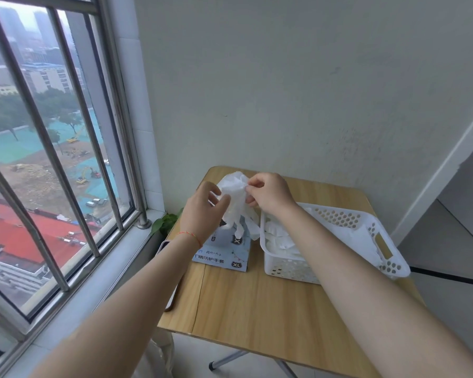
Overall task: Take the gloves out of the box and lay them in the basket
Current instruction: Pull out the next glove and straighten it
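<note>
Small wooden bench on metal legs against a plain pale wall. Left of bench: barred window with grey daylight, city view, white sill, green plant in the corner. Pale tiled floor right of bench.

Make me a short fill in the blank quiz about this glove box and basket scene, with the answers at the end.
1. Both hands hold a white glove above the ____.
2. The basket stands to the ____ of the box.
3. The size printed on the box is ____.
4. The left hand wears a thin ____ at the wrist.

Answers: box; right; XL; bracelet
</note>
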Demonstrator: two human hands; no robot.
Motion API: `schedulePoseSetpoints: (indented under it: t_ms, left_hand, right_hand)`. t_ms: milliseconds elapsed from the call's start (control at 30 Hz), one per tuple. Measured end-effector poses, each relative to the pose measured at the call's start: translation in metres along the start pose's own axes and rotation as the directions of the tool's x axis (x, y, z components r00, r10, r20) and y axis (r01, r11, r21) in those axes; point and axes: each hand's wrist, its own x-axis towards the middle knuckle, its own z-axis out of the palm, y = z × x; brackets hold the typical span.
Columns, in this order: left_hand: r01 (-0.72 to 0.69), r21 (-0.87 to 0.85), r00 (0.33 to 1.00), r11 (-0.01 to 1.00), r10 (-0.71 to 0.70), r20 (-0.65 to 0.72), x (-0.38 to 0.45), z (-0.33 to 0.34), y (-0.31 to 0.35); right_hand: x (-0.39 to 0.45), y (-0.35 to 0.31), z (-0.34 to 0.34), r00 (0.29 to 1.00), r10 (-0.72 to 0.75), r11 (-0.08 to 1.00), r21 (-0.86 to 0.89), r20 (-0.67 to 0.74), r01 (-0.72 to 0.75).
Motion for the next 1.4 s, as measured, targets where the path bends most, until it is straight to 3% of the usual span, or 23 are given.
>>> schedulePoseSetpoints:
  t_ms: [100,300,500,600,700,800,833,900,1000,1100,1167,1267,1400]
  left_hand:
    - [-0.052,0.025,0.997,0.998,0.053,-0.064,0.001,-0.001,-0.004]
    - [-0.087,0.054,0.995,0.995,0.090,-0.049,0.001,0.000,-0.007]
    - [-0.065,-0.014,0.997,0.998,0.065,-0.050,0.001,0.003,0.008]
    - [-0.079,-0.016,0.996,0.997,0.079,-0.039,-0.003,0.005,0.009]
    - [-0.130,-0.009,0.985,0.992,0.130,0.114,-0.007,0.002,0.009]
    - [-0.204,0.353,0.876,0.913,0.009,0.482,-0.011,-0.001,0.015]
    - [-0.212,0.439,0.842,0.873,-0.064,0.535,-0.011,0.000,0.015]
    - [-0.176,0.478,0.837,0.861,-0.124,0.533,-0.009,0.002,0.016]
    - [-0.164,0.361,0.944,0.918,0.040,0.328,-0.003,0.001,0.020]
    - [-0.032,-0.134,0.991,0.990,0.049,0.122,0.003,-0.004,0.040]
    - [0.069,-0.392,0.982,0.917,0.008,0.190,0.006,-0.008,0.056]
    - [0.127,-0.438,0.951,0.890,0.016,0.308,0.011,-0.011,0.073]
    - [0.105,-0.457,0.972,0.883,0.007,0.237,0.015,-0.015,0.084]
  right_hand:
    - [-0.002,0.002,0.006,0.987,0.091,0.995,0.016,0.132,-0.094]
    - [0.002,-0.005,0.000,0.990,0.091,0.964,0.258,-0.107,-0.061]
    - [0.005,-0.001,-0.002,0.992,0.119,0.950,0.295,-0.030,-0.105]
    - [0.007,-0.001,-0.005,0.968,0.196,0.870,0.483,-0.157,-0.098]
    - [0.011,-0.004,-0.018,0.932,0.321,0.709,0.695,-0.170,-0.118]
    - [0.010,-0.008,-0.028,0.922,0.382,0.576,0.797,-0.065,-0.183]
    - [0.009,-0.007,-0.030,0.918,0.394,0.544,0.815,-0.040,-0.198]
    - [0.005,-0.006,-0.033,0.913,0.407,0.482,0.850,-0.002,-0.214]
    - [-0.003,-0.002,-0.035,0.908,0.414,0.444,0.858,0.060,-0.259]
    - [-0.010,-0.002,-0.038,0.907,0.392,0.426,0.844,0.153,-0.327]
    - [-0.014,-0.002,-0.039,0.914,0.344,0.406,0.843,0.217,-0.353]
    - [-0.021,-0.005,-0.041,0.915,0.273,0.397,0.832,0.297,-0.388]
    - [-0.029,-0.003,-0.048,0.878,0.221,0.576,0.670,0.425,-0.469]
